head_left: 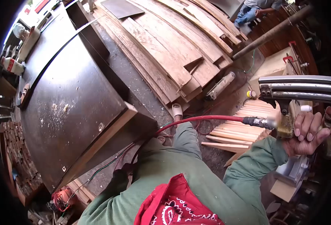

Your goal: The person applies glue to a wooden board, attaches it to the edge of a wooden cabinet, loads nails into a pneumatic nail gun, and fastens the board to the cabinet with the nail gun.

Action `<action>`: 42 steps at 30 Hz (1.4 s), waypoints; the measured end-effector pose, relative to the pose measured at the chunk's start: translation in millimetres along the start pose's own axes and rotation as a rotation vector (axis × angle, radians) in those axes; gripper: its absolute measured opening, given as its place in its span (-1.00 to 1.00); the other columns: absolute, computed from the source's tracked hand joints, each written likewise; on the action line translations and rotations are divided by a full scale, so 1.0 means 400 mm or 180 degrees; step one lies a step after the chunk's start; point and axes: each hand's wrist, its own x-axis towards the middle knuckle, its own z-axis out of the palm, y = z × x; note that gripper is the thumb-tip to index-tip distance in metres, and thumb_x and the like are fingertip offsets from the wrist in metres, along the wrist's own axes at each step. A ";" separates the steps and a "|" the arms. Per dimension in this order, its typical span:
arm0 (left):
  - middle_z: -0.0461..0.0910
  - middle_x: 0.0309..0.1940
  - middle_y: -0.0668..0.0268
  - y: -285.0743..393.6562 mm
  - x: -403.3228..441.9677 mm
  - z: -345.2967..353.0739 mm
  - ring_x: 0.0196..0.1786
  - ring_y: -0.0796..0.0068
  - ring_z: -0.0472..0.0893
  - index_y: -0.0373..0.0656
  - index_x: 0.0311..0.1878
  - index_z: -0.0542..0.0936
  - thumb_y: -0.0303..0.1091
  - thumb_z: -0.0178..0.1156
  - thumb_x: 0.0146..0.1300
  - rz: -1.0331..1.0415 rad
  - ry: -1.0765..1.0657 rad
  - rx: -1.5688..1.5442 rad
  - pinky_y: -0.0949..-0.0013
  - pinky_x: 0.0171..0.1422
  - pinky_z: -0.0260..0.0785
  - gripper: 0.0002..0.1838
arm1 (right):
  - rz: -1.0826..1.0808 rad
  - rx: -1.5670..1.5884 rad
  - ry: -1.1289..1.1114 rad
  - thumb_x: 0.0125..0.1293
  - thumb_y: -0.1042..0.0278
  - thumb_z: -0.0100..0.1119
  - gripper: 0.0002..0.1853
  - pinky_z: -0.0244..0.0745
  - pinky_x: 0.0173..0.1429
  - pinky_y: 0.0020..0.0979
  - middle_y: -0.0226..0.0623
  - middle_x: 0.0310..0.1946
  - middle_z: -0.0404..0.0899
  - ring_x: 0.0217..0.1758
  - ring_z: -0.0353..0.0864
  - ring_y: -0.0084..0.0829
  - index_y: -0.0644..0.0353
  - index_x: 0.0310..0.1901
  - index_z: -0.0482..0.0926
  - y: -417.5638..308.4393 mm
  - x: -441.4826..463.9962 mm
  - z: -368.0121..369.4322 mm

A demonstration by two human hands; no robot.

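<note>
My right hand (pixel 309 131) is raised at the right side, its fingers curled around a pneumatic nail gun (pixel 304 90) with a long silver magazine. A red air hose (pixel 210 117) joins the tool through a metal coupling (pixel 261 122) and runs left across my front. Low beside my body, my left hand (pixel 125 169) is in deep shadow, near the hoses by the dark-topped workbench (pixel 71 82). Its fingers cannot be made out.
Stacked wooden boards (pixel 161 48) lie ahead. A row of thin wood strips (pixel 240 129) is on the floor at right. Another person (pixel 253 13) sits at the far right, beyond a long pole (pixel 274 32). Bottles (pixel 13 65) stand on the bench's left edge.
</note>
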 end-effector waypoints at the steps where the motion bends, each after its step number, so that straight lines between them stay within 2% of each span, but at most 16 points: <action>1: 0.77 -0.29 0.09 0.028 0.015 0.007 -0.11 0.08 0.77 -0.07 -0.19 0.77 0.34 0.31 0.22 0.0030 0.0014 -0.0128 0.07 0.05 0.60 -0.42 | -0.0003 0.0073 -0.0081 0.65 0.10 -0.01 -0.38 0.41 -0.48 -0.57 -0.56 -0.57 0.24 -0.64 0.21 -0.70 0.39 0.49 0.14 0.038 0.048 -0.022; 5: 0.77 -0.32 0.09 0.158 0.039 0.021 -0.13 0.10 0.77 -0.09 -0.22 0.77 0.32 0.33 0.21 0.0038 0.0151 -0.0593 0.08 0.04 0.60 -0.42 | 0.0042 0.0302 -0.0287 0.65 0.10 -0.02 -0.38 0.38 -0.49 -0.57 -0.55 -0.58 0.24 -0.64 0.21 -0.70 0.40 0.48 0.14 0.172 0.230 -0.131; 7: 0.77 -0.32 0.13 0.218 0.026 0.027 -0.12 0.14 0.77 -0.10 -0.23 0.77 0.30 0.33 0.23 -0.0211 0.0311 -0.0299 0.12 0.04 0.59 -0.44 | 0.0155 0.0404 -0.0419 0.65 0.10 0.00 -0.42 0.39 -0.44 -0.58 -0.55 -0.58 0.24 -0.62 0.22 -0.69 0.37 0.45 0.16 0.203 0.337 -0.196; 10: 0.77 -0.25 0.17 0.301 -0.018 0.062 -0.03 0.16 0.75 -0.12 -0.21 0.75 0.28 0.32 0.25 -0.1138 0.0441 -0.0105 0.14 0.12 0.56 -0.44 | 0.0470 0.0490 -0.0599 0.64 0.11 0.04 -0.49 0.40 -0.31 -0.62 -0.58 -0.58 0.24 -0.56 0.27 -0.70 0.29 0.36 0.18 0.235 0.487 -0.267; 12: 0.75 -0.20 0.18 0.367 -0.031 0.058 0.00 0.16 0.72 -0.11 -0.16 0.71 0.28 0.30 0.25 -0.1375 0.0538 -0.0347 0.14 0.15 0.54 -0.44 | 0.0585 0.0880 -0.0675 0.63 0.07 0.05 -0.66 0.42 -0.29 -0.60 -0.57 -0.59 0.25 -0.55 0.29 -0.66 0.16 0.04 0.24 0.271 0.557 -0.296; 14: 0.72 -0.16 0.18 0.432 -0.029 0.062 0.04 0.16 0.69 -0.10 -0.11 0.67 0.29 0.29 0.26 -0.1463 0.0653 -0.0592 0.13 0.17 0.52 -0.43 | 0.0725 0.1218 -0.0801 0.62 0.04 0.06 -0.66 0.44 -0.26 -0.59 -0.55 -0.61 0.26 -0.54 0.31 -0.63 0.03 -0.28 0.30 0.303 0.628 -0.315; 17: 0.69 -0.09 0.19 0.533 -0.015 0.055 0.09 0.15 0.65 -0.09 -0.03 0.61 0.30 0.27 0.27 -0.1522 0.0814 -0.0930 0.12 0.21 0.48 -0.41 | 0.0944 0.1383 -0.1472 0.65 0.08 0.00 -0.66 0.44 -0.25 -0.57 -0.54 -0.57 0.29 -0.53 0.31 -0.61 0.25 0.02 0.52 0.394 0.730 -0.360; 18: 0.68 -0.07 0.19 0.562 -0.011 0.055 0.11 0.15 0.63 -0.08 0.00 0.59 0.31 0.27 0.27 -0.1534 0.0855 -0.1029 0.12 0.23 0.47 -0.40 | 0.1070 0.1442 -0.1474 0.66 0.09 -0.02 -0.64 0.43 -0.26 -0.57 -0.54 -0.56 0.30 -0.53 0.31 -0.61 0.29 0.09 0.51 0.422 0.751 -0.351; 22: 0.63 0.02 0.20 0.662 0.024 0.040 0.18 0.14 0.58 -0.06 0.10 0.52 0.32 0.24 0.28 -0.1572 0.0982 -0.1376 0.10 0.28 0.43 -0.36 | 0.1014 0.1859 -0.1431 0.70 0.05 -0.14 -0.44 0.45 -0.38 -0.47 -0.50 -0.54 0.28 -0.53 0.34 -0.63 0.37 0.45 0.21 0.586 0.786 -0.249; 28: 0.56 0.15 0.22 0.753 0.113 -0.024 0.29 0.13 0.49 -0.03 0.26 0.40 0.35 0.20 0.30 -0.1592 0.1110 -0.1739 0.08 0.36 0.36 -0.28 | 0.0943 0.2312 -0.1326 0.72 0.15 -0.19 -0.46 0.41 -0.55 -0.46 -0.51 -0.57 0.23 -0.67 0.22 -0.62 0.37 0.49 0.10 0.765 0.796 -0.019; 33: 0.50 0.26 0.23 0.802 0.197 -0.087 0.38 0.12 0.42 -0.01 0.39 0.30 0.36 0.17 0.32 -0.1654 0.1236 -0.2153 0.06 0.43 0.31 -0.21 | 0.0931 0.1958 -0.1449 0.72 0.18 -0.20 -0.47 0.32 -0.53 -0.54 -0.53 -0.57 0.19 -0.65 0.18 -0.65 0.38 0.51 0.13 0.944 0.888 0.185; 35: 0.48 0.30 0.23 0.831 0.222 -0.130 0.42 0.11 0.39 0.00 0.44 0.27 0.37 0.16 0.32 -0.1736 0.1304 -0.2439 0.06 0.45 0.28 -0.17 | 0.1061 0.1299 -0.1286 0.68 0.19 -0.05 -0.48 0.31 -0.47 -0.51 -0.58 -0.57 0.17 -0.64 0.14 -0.69 0.38 0.47 0.25 1.009 0.954 0.285; 37: 0.46 0.35 0.24 0.862 0.260 -0.188 0.45 0.11 0.36 0.01 0.49 0.23 0.38 0.14 0.33 -0.1815 0.1434 -0.2784 0.05 0.48 0.26 -0.14 | 0.1183 0.1247 -0.1345 0.63 0.22 0.04 -0.51 0.28 -0.47 -0.51 -0.60 -0.56 0.17 -0.63 0.15 -0.70 0.38 0.42 0.35 1.093 1.029 0.389; 38: 0.45 0.37 0.24 0.884 0.267 -0.200 0.47 0.11 0.35 0.02 0.52 0.21 0.38 0.14 0.33 -0.1875 0.1479 -0.2998 0.05 0.49 0.25 -0.12 | 0.1147 0.0714 -0.1424 0.59 0.24 0.11 -0.52 0.27 -0.47 -0.52 -0.61 -0.57 0.14 -0.64 0.15 -0.70 0.36 0.39 0.40 1.091 1.060 0.467; 40: 0.42 0.41 0.25 0.956 0.253 -0.278 0.51 0.10 0.32 0.03 0.57 0.17 0.39 0.12 0.34 -0.1967 0.1617 -0.3516 0.04 0.52 0.23 -0.09 | 0.1247 0.0585 -0.1721 0.57 0.25 0.13 -0.51 0.26 -0.49 -0.52 -0.60 -0.59 0.13 -0.65 0.14 -0.71 0.37 0.39 0.39 1.148 1.107 0.570; 42: 0.40 0.46 0.25 1.027 0.204 -0.404 0.54 0.10 0.29 0.04 0.62 0.13 0.40 0.11 0.35 -0.2125 0.1901 -0.4461 0.03 0.54 0.21 -0.05 | 0.1450 0.0627 -0.2158 0.52 0.30 0.17 -0.49 0.21 -0.55 -0.53 -0.60 -0.61 0.13 -0.68 0.15 -0.70 0.39 0.39 0.38 1.200 1.126 0.666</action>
